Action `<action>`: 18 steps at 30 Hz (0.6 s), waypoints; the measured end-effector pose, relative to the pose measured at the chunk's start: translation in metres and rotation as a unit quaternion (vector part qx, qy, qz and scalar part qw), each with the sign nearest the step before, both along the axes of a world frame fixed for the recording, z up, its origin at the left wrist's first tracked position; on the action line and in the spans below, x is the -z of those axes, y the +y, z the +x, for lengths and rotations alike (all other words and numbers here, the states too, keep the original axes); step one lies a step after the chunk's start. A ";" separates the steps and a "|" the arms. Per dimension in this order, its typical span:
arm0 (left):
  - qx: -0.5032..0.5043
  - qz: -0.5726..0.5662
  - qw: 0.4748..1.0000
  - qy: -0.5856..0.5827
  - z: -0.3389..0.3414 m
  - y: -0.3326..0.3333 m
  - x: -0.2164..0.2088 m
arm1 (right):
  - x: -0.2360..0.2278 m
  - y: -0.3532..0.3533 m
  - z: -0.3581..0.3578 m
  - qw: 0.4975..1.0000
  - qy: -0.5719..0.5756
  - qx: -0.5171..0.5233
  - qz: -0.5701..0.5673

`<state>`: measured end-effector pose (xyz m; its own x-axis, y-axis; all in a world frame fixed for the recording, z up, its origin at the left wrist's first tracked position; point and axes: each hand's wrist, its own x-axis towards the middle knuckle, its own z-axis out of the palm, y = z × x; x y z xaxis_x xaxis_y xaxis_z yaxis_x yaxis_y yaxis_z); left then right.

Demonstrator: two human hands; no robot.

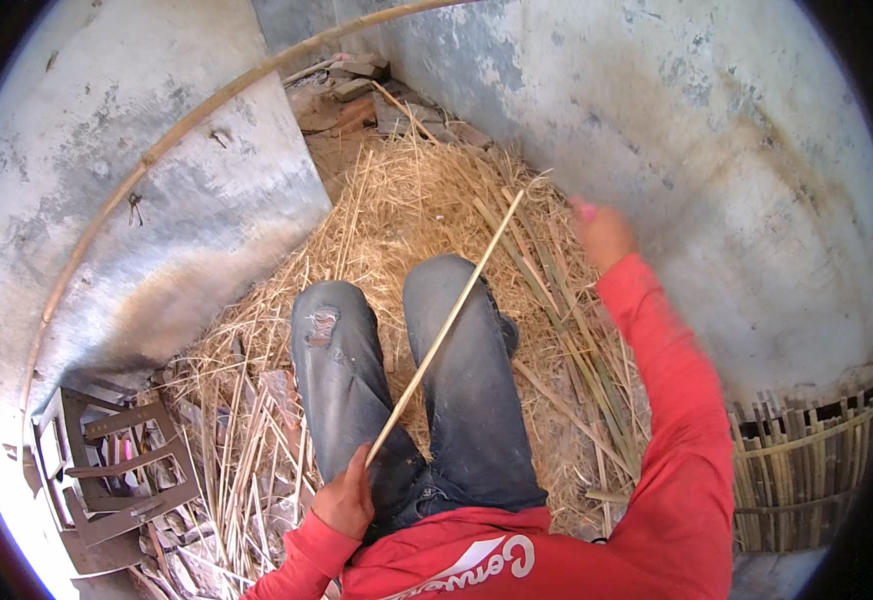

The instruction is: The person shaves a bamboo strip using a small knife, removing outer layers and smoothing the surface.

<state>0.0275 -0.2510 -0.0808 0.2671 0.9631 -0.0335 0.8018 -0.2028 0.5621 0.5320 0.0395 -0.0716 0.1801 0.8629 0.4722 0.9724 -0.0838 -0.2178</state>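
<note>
My left hand [346,502] is closed around the lower end of a long, thin bamboo strip [445,325], close to my lap. The strip slants up to the right across my thigh, and its far end has a few loose fibres curling off. My right hand [609,238] is out beyond that far end, to its right and apart from it. Its fingers look curled and slightly blurred, with a small pink patch [585,210] at their front; what it grips, if anything, I cannot make out.
Pale bamboo shavings [397,200] heap around my legs, with longer split bamboo strips [567,310] at the right. A dark slotted frame [132,465] stands at the left, a slatted bamboo basket [807,475] at the right. Bricks [355,88] lie in the far corner. A curved pole [182,130] crosses the left wall.
</note>
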 end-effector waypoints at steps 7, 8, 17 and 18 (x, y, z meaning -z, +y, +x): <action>-0.018 -0.023 0.999 0.021 0.003 0.003 -0.013 | -0.059 -0.041 -0.066 0.989 0.083 -0.093 -0.084; -0.017 -0.025 1.000 0.007 0.006 0.008 -0.013 | -0.054 -0.057 -0.090 0.979 0.106 -0.145 -0.100; -0.022 -0.098 0.983 -0.150 0.030 0.028 -0.020 | -0.014 -0.122 -0.169 0.948 -0.010 -0.296 -0.118; -0.023 -0.119 0.980 -0.156 0.029 0.031 -0.032 | -0.010 -0.103 -0.151 0.959 -0.014 -0.262 -0.110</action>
